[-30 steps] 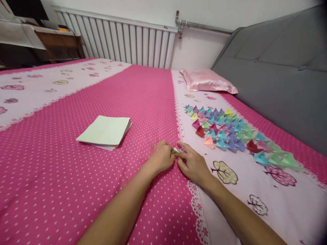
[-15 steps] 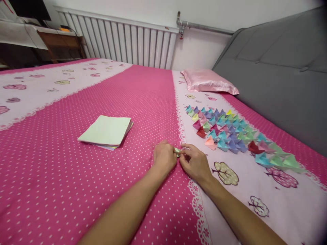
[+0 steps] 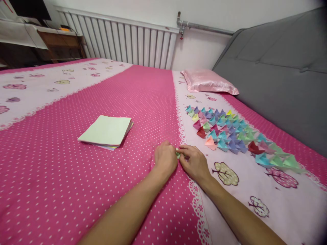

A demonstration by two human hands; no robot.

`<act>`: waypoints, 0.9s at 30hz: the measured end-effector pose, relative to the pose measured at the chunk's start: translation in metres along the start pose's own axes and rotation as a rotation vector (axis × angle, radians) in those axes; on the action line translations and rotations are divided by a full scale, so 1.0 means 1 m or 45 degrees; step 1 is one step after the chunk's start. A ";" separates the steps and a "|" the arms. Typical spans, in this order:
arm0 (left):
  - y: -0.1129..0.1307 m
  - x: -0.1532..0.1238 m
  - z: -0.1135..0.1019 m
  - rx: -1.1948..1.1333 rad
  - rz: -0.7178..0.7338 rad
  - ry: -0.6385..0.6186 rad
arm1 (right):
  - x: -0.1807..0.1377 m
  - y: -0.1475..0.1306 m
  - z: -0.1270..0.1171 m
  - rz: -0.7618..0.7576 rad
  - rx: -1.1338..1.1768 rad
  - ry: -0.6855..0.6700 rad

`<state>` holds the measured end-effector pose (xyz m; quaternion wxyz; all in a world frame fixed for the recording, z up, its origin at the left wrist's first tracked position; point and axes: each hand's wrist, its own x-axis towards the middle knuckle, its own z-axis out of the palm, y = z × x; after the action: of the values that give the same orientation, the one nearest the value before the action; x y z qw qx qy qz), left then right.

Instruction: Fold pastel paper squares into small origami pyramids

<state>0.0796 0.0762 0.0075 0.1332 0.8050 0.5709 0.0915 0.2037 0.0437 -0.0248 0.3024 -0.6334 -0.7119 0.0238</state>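
Between my two hands is a small folded piece of pale green paper [image 3: 177, 153], mostly covered by fingers. My left hand [image 3: 165, 157] is curled closed and grips its left side. The fingers of my right hand [image 3: 194, 161] pinch its right side, with the forefinger lying over the top. Both hands rest low over the pink dotted bedspread [image 3: 143, 102]. To the left lies a stack of square paper sheets [image 3: 107, 130], a pale green one on top. Several rows of small folded paper boats [image 3: 222, 132] in many colours stand to the right.
A shiny pink pillow [image 3: 208, 81] lies beyond the boats, beside the grey padded headboard [image 3: 276, 64]. At the back, a white radiator [image 3: 122, 37] and a pipe [image 3: 206, 28] run along the wall. A desk [image 3: 56, 44] with a dark monitor [image 3: 30, 10] stands at the far left.
Both hands have stayed in nearly the same spot, with slight finger shifts. The pale green paper between them shows a little less and sits slightly differently.
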 end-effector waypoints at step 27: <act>-0.003 -0.002 -0.004 0.096 0.042 -0.023 | 0.000 0.000 -0.002 -0.065 -0.163 -0.090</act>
<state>0.0754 0.0760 0.0105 0.1064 0.8196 0.5593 0.0648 0.2050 0.0431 -0.0233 0.2364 -0.6317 -0.7382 -0.0070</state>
